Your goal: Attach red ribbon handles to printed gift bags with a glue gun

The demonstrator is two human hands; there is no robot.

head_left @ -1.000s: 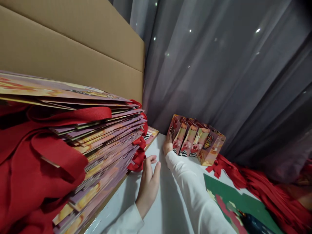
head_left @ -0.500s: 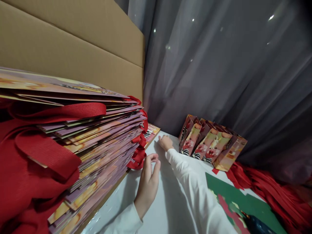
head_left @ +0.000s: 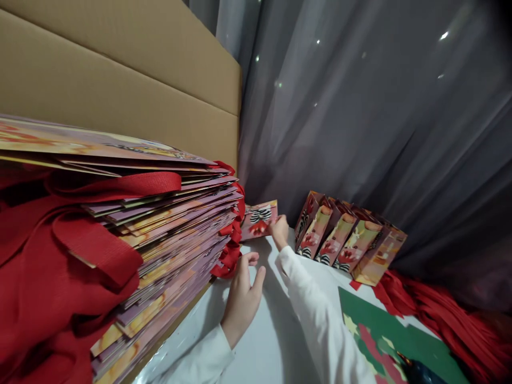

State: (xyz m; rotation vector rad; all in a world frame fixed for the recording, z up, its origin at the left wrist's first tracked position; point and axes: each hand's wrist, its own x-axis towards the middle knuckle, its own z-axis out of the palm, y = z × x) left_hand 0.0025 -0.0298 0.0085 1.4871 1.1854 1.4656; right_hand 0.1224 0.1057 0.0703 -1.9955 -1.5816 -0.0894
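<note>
My right hand [head_left: 279, 232] grips the edge of a flat, printed paper bag [head_left: 259, 221] with a black-and-white striped bow on it. That bag is lifted at a tilt at the far end of the white table [head_left: 260, 325], close to the stack. Nearer to me, my left hand [head_left: 244, 296] hovers over the table with thumb and fingers apart, holding nothing. To its left rises a tall stack of flat printed bags [head_left: 172, 261], with red ribbon handles [head_left: 96, 256] hanging from them.
A cardboard panel [head_left: 120, 69] stands behind the stack. Several opened paper bags [head_left: 348, 234] stand in a row at the back right. Red ribbons [head_left: 444, 314], a green mat [head_left: 420, 330] with paper cutouts, and a dark tool [head_left: 420, 370] lie at right. A grey curtain [head_left: 340, 106] hangs behind.
My right hand has taken hold of the flat bag at the far end and raised it, pulling it right from behind the stack. The left hand has barely moved.
</note>
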